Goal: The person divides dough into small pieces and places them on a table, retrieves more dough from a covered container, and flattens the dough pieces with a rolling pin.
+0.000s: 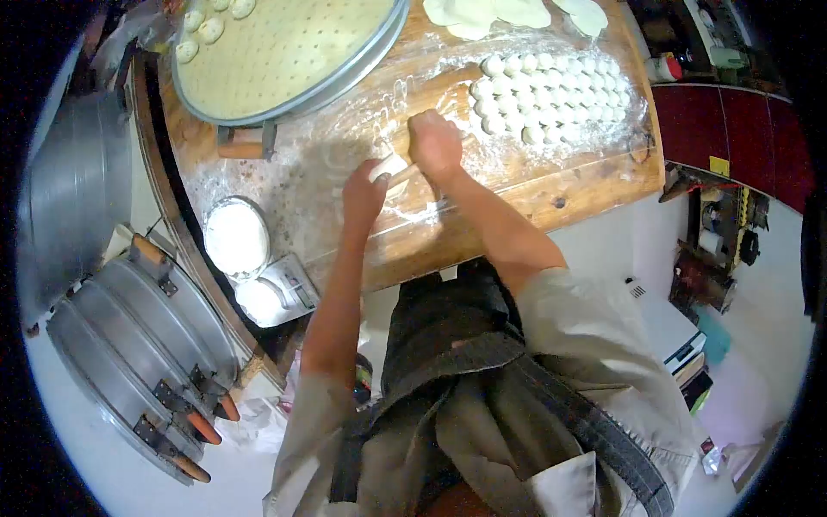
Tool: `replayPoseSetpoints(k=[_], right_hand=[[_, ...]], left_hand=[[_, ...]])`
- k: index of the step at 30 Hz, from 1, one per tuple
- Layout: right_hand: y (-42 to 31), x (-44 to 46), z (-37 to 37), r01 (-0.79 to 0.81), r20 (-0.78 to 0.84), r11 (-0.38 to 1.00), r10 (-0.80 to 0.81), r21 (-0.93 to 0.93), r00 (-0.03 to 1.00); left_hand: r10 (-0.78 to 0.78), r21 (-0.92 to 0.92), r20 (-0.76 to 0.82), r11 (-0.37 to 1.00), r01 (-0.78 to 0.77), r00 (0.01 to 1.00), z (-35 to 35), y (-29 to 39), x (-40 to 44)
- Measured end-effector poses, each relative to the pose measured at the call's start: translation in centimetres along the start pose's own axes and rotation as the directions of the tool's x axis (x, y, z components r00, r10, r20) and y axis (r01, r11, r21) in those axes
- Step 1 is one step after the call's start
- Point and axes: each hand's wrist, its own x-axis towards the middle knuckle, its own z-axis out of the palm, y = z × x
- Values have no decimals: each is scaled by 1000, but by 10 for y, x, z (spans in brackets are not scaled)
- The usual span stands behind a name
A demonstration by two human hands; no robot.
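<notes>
My right hand (436, 145) is closed round one end of a thin wooden rolling pin (403, 176), low over the floured wooden table (517, 194). Opposite it, my left hand (365, 191) pinches the edge of a small pale dough wrapper (392, 165), which lies against the pin. To the right of my hands, small dough pieces (551, 99) sit in close rows dusted with flour. Several flattened dough wrappers (487, 13) overlap at the table's far edge. A round steamer tray (284, 65) at the far left carries several filled buns (209, 31).
By the table's near left edge are a bowl of white flour (237, 237) and a scale (297, 284) with a white lump on it. Stacked metal steamer rings (138, 319) with wooden handles stand at left. Dark red cabinets (741, 133) are at right.
</notes>
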Motion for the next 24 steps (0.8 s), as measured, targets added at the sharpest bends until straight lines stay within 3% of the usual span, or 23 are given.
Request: replayPoseSetpoints(k=[1,3,5,7,8,9,11,12,13,14,15,18,19,21,23,24], right_hand=[[-4,-18,3,-26,132,1000,25,2,991],[31,-75,1,184,116,983,-180,-24,977],[32,-87,-10,189,78,974,-200,125,977],[30,-78,-41,181,171,972,-206,151,963],[29,-83,-23,170,2,951,-176,258,984],[36,-83,-15,152,4,945,-160,289,987],[48,-86,4,116,8,930,-127,350,992],[48,-92,4,145,76,974,-160,177,984],[47,-98,6,194,144,981,-192,3,971],[53,-101,6,218,167,976,-213,-8,963],[59,-102,3,214,169,977,-215,29,962],[69,-101,1,195,170,972,-216,134,961],[73,-97,1,185,171,972,-209,142,963],[77,-94,0,178,190,971,-207,160,960],[82,-90,0,177,198,971,-208,163,958],[84,-90,-1,179,209,970,-212,167,955]], left_hand=[[2,7,0,1000,-2,1000,-15,-6,-4],[111,23,393,991,-130,913,-20,38,47],[153,46,353,983,-180,923,-28,71,67],[147,-319,335,947,-34,931,-23,131,104],[115,-787,201,610,91,973,-1,162,119],[150,-778,206,624,69,967,12,203,140],[-136,-945,276,144,295,951,14,244,146],[-142,-935,287,173,309,947,28,249,149],[-111,-946,155,270,180,982,37,235,148],[-66,-928,28,370,50,997,47,222,147],[-77,-916,36,395,63,996,52,212,139],[-81,-396,5,915,77,997,56,165,80],[-83,-394,7,916,79,997,63,165,80],[29,-93,-9,995,-30,1000,78,168,72],[-45,-129,77,990,55,996,70,191,73],[-10,64,77,998,5,997,73,212,77]])
